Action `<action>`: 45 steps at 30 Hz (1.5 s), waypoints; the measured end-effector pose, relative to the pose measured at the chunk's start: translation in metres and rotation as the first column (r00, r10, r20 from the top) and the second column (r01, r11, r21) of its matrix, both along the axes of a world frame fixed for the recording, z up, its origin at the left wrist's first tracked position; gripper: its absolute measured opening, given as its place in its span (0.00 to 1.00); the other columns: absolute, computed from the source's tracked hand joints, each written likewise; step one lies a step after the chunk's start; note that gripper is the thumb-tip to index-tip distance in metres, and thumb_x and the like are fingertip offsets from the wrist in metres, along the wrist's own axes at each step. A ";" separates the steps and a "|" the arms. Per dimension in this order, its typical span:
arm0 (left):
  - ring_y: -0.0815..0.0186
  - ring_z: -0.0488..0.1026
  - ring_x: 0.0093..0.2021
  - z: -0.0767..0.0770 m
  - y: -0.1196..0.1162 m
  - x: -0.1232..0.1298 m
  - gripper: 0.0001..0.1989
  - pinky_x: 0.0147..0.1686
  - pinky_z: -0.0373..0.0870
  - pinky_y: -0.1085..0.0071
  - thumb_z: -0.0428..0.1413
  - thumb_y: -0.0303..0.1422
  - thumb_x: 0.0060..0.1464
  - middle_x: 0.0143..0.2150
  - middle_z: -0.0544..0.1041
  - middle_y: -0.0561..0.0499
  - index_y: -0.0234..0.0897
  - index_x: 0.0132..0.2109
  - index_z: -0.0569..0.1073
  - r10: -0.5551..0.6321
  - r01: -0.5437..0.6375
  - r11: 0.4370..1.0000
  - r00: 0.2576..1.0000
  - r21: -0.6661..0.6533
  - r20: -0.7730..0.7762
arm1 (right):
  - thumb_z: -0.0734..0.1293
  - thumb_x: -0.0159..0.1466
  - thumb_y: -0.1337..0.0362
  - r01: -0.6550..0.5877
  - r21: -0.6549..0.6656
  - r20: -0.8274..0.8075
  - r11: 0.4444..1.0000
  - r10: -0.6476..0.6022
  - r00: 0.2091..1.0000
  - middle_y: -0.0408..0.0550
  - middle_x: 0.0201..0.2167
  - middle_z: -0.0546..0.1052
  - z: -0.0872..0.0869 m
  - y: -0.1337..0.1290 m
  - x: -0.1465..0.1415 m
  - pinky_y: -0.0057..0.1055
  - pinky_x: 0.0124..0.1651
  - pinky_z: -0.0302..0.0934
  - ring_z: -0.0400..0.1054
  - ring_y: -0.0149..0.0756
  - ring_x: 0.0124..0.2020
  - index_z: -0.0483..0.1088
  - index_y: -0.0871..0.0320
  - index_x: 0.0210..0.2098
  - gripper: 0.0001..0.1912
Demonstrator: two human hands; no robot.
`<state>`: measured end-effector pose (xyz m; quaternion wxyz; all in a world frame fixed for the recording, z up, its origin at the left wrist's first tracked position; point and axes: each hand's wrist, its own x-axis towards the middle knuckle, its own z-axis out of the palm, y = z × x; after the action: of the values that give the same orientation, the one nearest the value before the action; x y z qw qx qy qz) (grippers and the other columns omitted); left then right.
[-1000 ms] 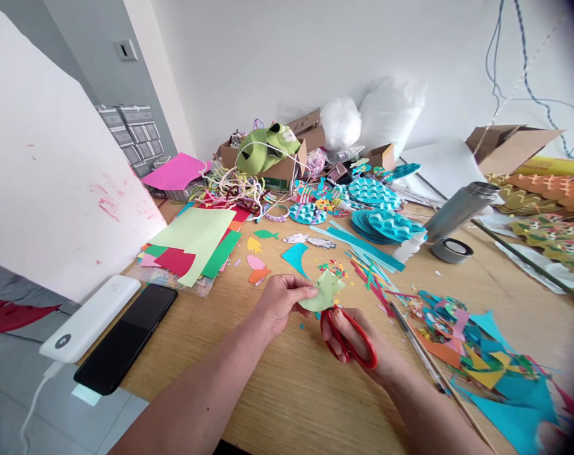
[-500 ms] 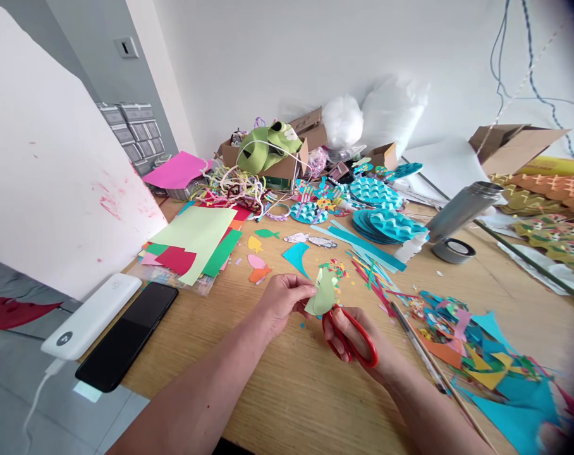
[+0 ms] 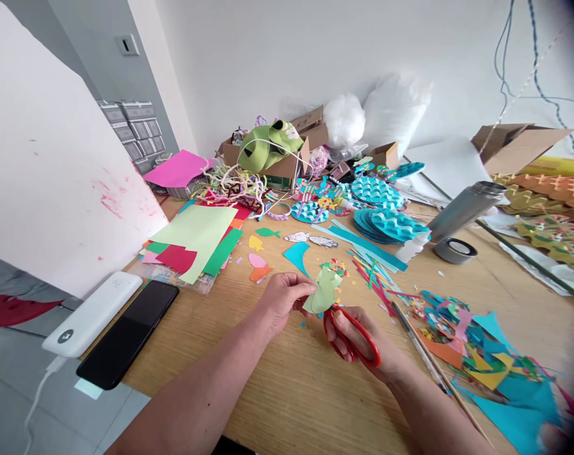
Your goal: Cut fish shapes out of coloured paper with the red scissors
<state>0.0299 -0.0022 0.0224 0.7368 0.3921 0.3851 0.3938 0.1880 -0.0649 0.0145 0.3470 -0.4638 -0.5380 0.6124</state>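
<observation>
Between the thumb and fingers of my left hand (image 3: 287, 299) is a piece of light green paper (image 3: 323, 291), held above the table. My right hand (image 3: 358, 338) grips red-handled scissors (image 3: 373, 354), fingers through the loops. The blades sit at the paper's lower right edge and are mostly hidden by it. Just beyond my hands lie a blue paper scrap (image 3: 297, 258) and a heap of tiny coloured bits (image 3: 337, 266). Cut paper fish lie farther back: a green one (image 3: 268, 232), a yellow one (image 3: 255, 243), an orange one (image 3: 260, 273) and white drawn ones (image 3: 323, 241).
Coloured paper sheets (image 3: 199, 237) are stacked at left, near a black phone (image 3: 128, 335) and a white power bank (image 3: 92, 314). Paper scraps (image 3: 490, 360) and a thin stick (image 3: 451, 379) lie at right. A steel flask (image 3: 467, 210) and blue wavy discs (image 3: 389, 224) stand farther back.
The green paper has turned slightly in my left hand, and its outline against the scissors differs. Both hands stay in nearly the same place.
</observation>
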 end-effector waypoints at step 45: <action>0.75 0.62 0.17 0.006 0.004 -0.007 0.11 0.14 0.56 0.78 0.62 0.37 0.35 0.19 0.70 0.54 0.33 0.24 0.71 -0.044 0.048 0.998 0.994 0.036 -0.103 | 0.63 0.58 0.39 -0.111 -0.037 -0.024 0.993 0.110 0.994 0.37 0.09 0.62 0.003 0.001 0.011 0.23 0.16 0.42 0.50 0.23 0.10 0.66 0.59 0.21 0.29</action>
<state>0.0233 0.0015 0.0287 0.7174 0.4347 0.4054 0.3634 0.1991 -0.0641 0.0179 0.3097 -0.4330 -0.5471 0.6459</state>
